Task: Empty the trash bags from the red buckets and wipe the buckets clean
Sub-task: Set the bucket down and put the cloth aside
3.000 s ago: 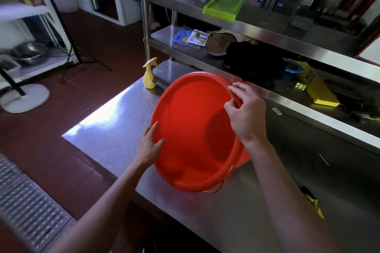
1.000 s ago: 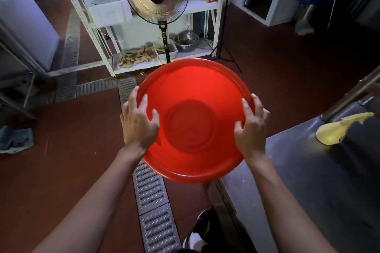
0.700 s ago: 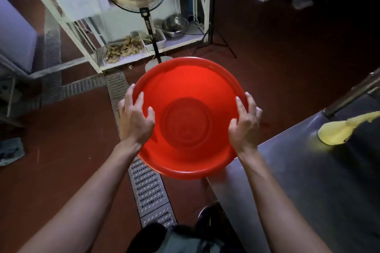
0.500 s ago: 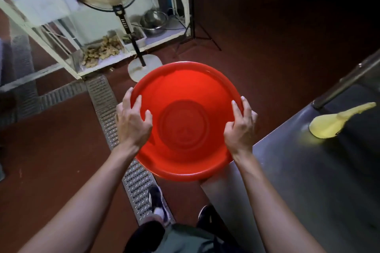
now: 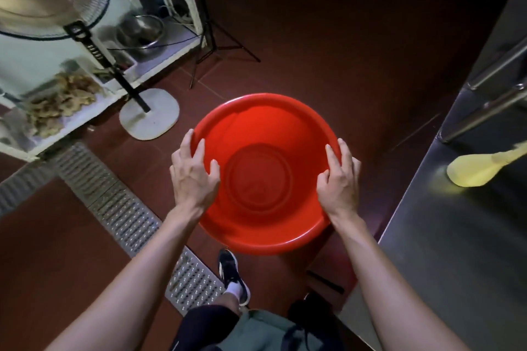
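Observation:
I hold an empty red bucket (image 5: 265,122) upright over the dark red floor, its mouth facing up at me. My left hand (image 5: 194,174) grips the left rim, fingers curled over the edge into the bucket. My right hand (image 5: 339,179) grips the right rim the same way. No bag or cloth shows inside it. The bucket's lower outside is hidden.
A steel table (image 5: 445,236) stands at the right with a yellow spray bottle (image 5: 479,168) on it. A pedestal fan (image 5: 148,114) and a white shelf rack (image 5: 85,71) stand at the left. A metal floor drain grate (image 5: 128,216) runs diagonally. My shoe (image 5: 231,271) is below the bucket.
The bucket has left the table and swung out over the floor. It now sits lower, and my view has tilted further down towards my feet.

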Demonstrator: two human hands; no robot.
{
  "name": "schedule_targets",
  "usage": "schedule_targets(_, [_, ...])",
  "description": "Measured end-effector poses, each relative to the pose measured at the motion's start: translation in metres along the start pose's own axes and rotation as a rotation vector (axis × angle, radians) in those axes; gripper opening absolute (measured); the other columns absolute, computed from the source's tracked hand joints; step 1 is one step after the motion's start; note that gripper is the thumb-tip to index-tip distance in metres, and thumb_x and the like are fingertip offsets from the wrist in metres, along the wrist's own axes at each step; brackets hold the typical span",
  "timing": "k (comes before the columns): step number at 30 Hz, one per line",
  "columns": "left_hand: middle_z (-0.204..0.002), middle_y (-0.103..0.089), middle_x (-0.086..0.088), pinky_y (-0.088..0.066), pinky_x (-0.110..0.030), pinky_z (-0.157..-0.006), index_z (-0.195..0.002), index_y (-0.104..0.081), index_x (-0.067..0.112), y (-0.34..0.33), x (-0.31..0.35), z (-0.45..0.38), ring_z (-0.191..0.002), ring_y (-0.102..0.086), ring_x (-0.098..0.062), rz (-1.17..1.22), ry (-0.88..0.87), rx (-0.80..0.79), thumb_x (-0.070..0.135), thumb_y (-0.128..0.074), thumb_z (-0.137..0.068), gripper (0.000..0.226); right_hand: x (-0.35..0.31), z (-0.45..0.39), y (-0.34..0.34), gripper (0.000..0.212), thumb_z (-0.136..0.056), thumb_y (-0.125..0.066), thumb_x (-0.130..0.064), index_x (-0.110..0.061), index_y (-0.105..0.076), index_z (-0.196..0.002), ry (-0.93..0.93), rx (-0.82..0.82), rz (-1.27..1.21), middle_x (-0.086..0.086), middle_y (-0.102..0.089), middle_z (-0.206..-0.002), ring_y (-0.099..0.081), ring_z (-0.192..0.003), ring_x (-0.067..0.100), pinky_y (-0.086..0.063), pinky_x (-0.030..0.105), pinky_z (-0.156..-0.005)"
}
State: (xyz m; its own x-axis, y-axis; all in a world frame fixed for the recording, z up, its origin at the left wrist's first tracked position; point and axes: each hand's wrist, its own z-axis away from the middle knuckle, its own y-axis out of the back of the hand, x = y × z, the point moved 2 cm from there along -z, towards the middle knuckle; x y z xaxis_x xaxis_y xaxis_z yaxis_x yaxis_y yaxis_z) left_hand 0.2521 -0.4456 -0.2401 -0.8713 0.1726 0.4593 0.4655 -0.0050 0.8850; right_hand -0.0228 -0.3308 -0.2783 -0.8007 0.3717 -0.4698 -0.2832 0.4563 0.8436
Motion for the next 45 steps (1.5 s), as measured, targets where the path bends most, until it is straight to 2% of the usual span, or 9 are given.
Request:
schedule_targets(4, [-0.165,-0.032,-0.014,-0.044,-0.062,-0.102,-0.144,-0.055,0.001,-0.008,-0.007,-0.051,-0.130,-0.046,-0.046,0.004,-0.094,-0.072,0.021,-0.065,-0.093,0.055,-0.014,-0.014,-0.011,0.064,-0.079,-0.057,0.004,-0.007,-0.056,-0.142,-0.112,0.013,0.033,0.013,-0.039,-0.157,-0.044,-0.122,0.036,-0.042,0.045,-0.108])
schedule_targets(9, [-0.167,-0.028,-0.011,-0.042,-0.061,-0.104,-0.147,-0.053,0.004,-0.034,0.024,-0.100,-0.134,-0.042,-0.043,0.022,-0.224,-0.144,0.022,-0.065,-0.095,0.056,0.000,-0.032,-0.009,0.062,-0.084,-0.057,0.002,-0.008,-0.053,-0.145,-0.251,0.047,0.071,0.011,-0.033,-0.161,-0.040,-0.128,0.039,-0.039,0.049,-0.112])
schedule_targets(16, [-0.168,-0.025,-0.010,-0.043,-0.060,-0.105,-0.149,-0.050,0.007,-0.089,0.096,-0.146,-0.134,-0.041,-0.044,0.000,-0.374,-0.260,0.022,-0.066,-0.093,0.059,0.057,-0.059,0.002,0.062,-0.087,-0.058,0.000,-0.010,-0.050,-0.147,-0.413,0.102,0.097,0.007,-0.028,-0.163,-0.038,-0.128,0.039,-0.039,0.048,-0.111])
schedule_targets(27, [-0.169,-0.017,-0.006,-0.044,-0.059,-0.103,-0.150,-0.045,0.011,-0.187,0.194,-0.207,-0.132,-0.038,-0.045,-0.060,-0.475,-0.412,0.024,-0.062,-0.094,0.060,0.147,-0.115,-0.013,0.063,-0.089,-0.058,-0.004,-0.013,-0.044,-0.150,-0.644,0.057,0.115,0.004,-0.019,-0.167,-0.036,-0.130,0.039,-0.038,0.049,-0.111])
schedule_targets(34, [-0.169,-0.019,-0.005,-0.046,-0.060,-0.102,-0.148,-0.045,0.015,-0.271,0.231,-0.276,-0.131,-0.040,-0.046,-0.080,-0.521,-0.517,0.026,-0.060,-0.094,0.058,0.198,-0.164,-0.055,0.066,-0.090,-0.058,-0.004,-0.009,-0.038,-0.153,-0.719,-0.008,0.101,0.005,-0.011,-0.168,-0.031,-0.134,0.040,-0.039,0.053,-0.112])
schedule_targets(38, [-0.169,-0.018,-0.004,-0.047,-0.059,-0.101,-0.151,-0.044,0.015,-0.330,0.255,-0.323,-0.131,-0.040,-0.046,-0.085,-0.583,-0.580,0.024,-0.060,-0.094,0.060,0.224,-0.197,-0.089,0.065,-0.090,-0.056,0.000,-0.007,-0.039,-0.152,-0.815,0.037,0.114,0.004,-0.011,-0.168,-0.030,-0.134,0.036,-0.038,0.050,-0.113])
schedule_targets(41, [-0.170,-0.015,-0.004,-0.047,-0.060,-0.101,-0.154,-0.041,0.015,-0.374,0.261,-0.347,-0.136,-0.038,-0.045,-0.089,-0.609,-0.622,0.025,-0.060,-0.096,0.062,0.246,-0.217,-0.119,0.064,-0.092,-0.057,-0.002,-0.007,-0.038,-0.153,-0.875,0.012,0.108,0.002,-0.007,-0.169,-0.027,-0.138,0.035,-0.035,0.047,-0.117])
schedule_targets(45, [-0.171,-0.010,-0.004,-0.042,-0.062,-0.110,-0.159,-0.034,0.015,-0.438,0.262,-0.365,-0.142,-0.032,-0.044,-0.078,-0.631,-0.686,0.025,-0.061,-0.098,0.068,0.289,-0.226,-0.167,0.065,-0.092,-0.052,0.002,-0.008,-0.036,-0.155,-0.933,-0.023,0.099,0.002,-0.005,-0.169,-0.026,-0.140,0.035,-0.034,0.049,-0.117])
